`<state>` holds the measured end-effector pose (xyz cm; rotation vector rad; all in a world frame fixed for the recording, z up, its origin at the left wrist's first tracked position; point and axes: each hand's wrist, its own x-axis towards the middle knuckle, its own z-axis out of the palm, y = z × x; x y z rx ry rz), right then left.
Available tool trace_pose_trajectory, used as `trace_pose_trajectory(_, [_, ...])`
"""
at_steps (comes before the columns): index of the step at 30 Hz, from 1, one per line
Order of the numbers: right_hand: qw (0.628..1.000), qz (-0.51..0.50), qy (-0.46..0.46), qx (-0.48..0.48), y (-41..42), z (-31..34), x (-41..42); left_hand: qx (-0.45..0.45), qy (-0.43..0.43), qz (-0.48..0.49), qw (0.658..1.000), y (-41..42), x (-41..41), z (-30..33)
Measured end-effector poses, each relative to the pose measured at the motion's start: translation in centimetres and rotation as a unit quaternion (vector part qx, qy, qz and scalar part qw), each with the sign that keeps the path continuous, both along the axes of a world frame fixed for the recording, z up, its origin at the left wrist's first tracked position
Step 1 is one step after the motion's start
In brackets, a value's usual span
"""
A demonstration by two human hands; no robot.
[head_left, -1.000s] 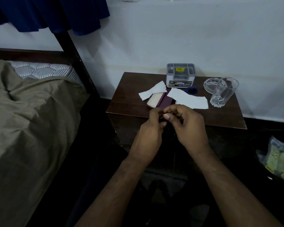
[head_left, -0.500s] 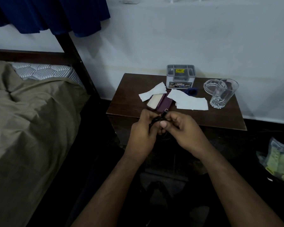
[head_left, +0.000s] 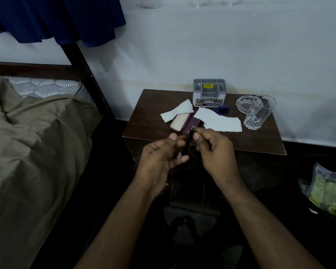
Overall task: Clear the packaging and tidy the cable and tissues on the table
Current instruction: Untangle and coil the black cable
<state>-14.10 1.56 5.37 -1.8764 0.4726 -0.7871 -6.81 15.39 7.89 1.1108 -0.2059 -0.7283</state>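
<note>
Both hands are raised in front of the near edge of the brown bedside table, with a coiled black cable between them. My left hand holds the coil, its fingers curled round the loops and a metal plug end by the fingertips. My right hand pinches the cable's upper end between thumb and forefinger. On the table lie two white tissues, one at the left and one at the right. A purple case lies open between them.
A grey organiser box stands at the table's back. A drinking glass and a glass ashtray stand at the right, a small blue object near the box. A bed is at the left, a plastic packet low right.
My left hand has loosened and dropped a little, its thumb now lifted clear. My right hand has raised the cable's end. The loops and a plug end now show between the hands.
</note>
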Motion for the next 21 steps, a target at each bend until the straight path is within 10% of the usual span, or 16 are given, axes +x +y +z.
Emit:
trace_pose_trajectory(10, [0.991,-0.021,-0.013,-0.135,0.5,0.3,-0.3,-0.022,0.072,-0.055,0.996,-0.3,0.1,-0.9])
trace_pose_trajectory(21, [0.99,0.008,0.008,-0.138,1.5,0.4,-0.3,0.081,-0.036,-0.062,0.994,0.0,0.7,-1.8])
